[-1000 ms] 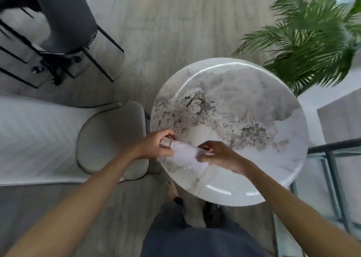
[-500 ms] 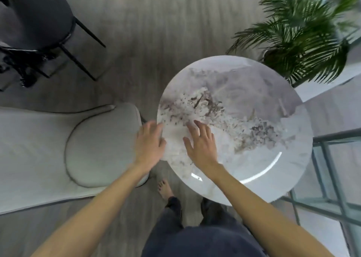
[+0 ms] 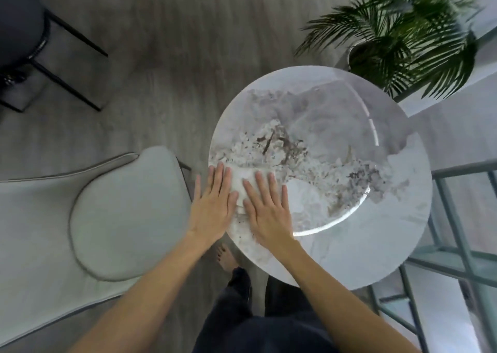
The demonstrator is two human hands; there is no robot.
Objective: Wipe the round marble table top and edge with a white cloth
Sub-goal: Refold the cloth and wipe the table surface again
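Note:
The round marble table (image 3: 363, 245) has a glossy white top with grey and brown veining. A small white cloth (image 3: 243, 188) lies flattened on its left near part, close to the rim. My left hand (image 3: 212, 207) presses flat on the cloth's left side, with the palm reaching over the table's edge. My right hand (image 3: 266, 213) lies flat on the cloth's right side, fingers stretched toward the table's middle. Only a strip of cloth shows between the two hands.
A pale grey padded chair (image 3: 121, 213) stands against the table's left side. A dark chair (image 3: 18, 24) is at the far left. A potted palm (image 3: 403, 35) overhangs the far right. A metal and glass shelf (image 3: 462, 234) flanks the right. My bare foot (image 3: 226, 257) is under the near rim.
A second ago both hands held the cloth bunched above the near rim. They have since laid it down and spread flat on it; the view shifted a little.

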